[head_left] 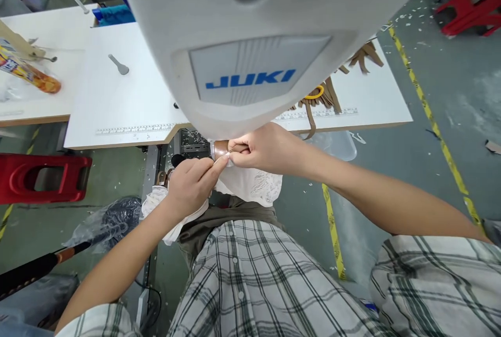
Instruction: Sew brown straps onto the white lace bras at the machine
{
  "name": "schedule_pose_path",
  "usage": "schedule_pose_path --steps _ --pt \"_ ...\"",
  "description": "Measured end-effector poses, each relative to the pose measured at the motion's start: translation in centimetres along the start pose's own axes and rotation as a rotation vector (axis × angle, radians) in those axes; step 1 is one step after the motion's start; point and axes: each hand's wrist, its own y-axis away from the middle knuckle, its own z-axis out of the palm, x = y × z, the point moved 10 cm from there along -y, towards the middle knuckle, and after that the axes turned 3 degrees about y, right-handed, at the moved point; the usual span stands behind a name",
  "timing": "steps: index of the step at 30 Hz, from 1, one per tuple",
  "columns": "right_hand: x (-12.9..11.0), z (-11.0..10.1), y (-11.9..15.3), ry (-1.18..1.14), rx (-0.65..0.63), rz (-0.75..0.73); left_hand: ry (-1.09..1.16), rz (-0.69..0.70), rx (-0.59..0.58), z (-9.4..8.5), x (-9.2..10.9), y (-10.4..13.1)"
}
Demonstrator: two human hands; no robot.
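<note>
White, rounded machine housing lettered JUKI [250,110] fills 12 o'clock; a red plastic stool [21,178] stands at 9. Lace-patterned white cloth [252,185] hangs near 6 o'clock, its edge pinched by the bare right hand [266,149] and, toward 8 o'clock, the bare left hand [191,180].

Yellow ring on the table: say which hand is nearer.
Right. The right hand is nearby, below left of the yellow ring; the left hand is farther left and lower.
</note>
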Motion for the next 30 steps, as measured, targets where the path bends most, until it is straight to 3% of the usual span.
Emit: schedule_pose_path --steps 5,8,11,15,17,21,23,26,30 --pt "0.2 0.4 0.6 0.085 0.096 -0.043 -0.067 -0.003 -0.162 1.0 0.3 -0.5" --pt "0.4 0.3 2.4 0.186 0.369 -0.103 -0.128 -0.094 -0.265 1.2 0.5 -1.2" --pt "0.3 0.8 4.8 0.276 0.645 -0.193 -0.159 -0.142 -0.286 0.8 0.6 -1.7" --pt "0.1 1.0 6.2 0.318 0.832 -0.254 -0.031 -0.081 -0.254 0.9 -0.5 -1.2" --pt "0.1 0.8 6.0 0.293 0.83 -0.243 0.06 -0.019 -0.252 1.2 -1.3 -0.9" --pt "1.8 2.0 5.1 0.103 0.676 -0.131 0.078 0.013 -0.316 1.8 -2.0 -1.0" --pt "3.3 3.5 5.1 -0.088 0.626 -0.065 0.03 -0.011 -0.341 1.8 -1.6 -1.3" --pt "5.3 5.2 5.7 -0.378 0.658 0.005 -0.073 -0.055 -0.339 1.3 -0.2 -1.8" --pt "4.8 4.4 5.4 -0.295 0.663 0.003 -0.189 -0.094 -0.33 1.0 1.6 -2.2"
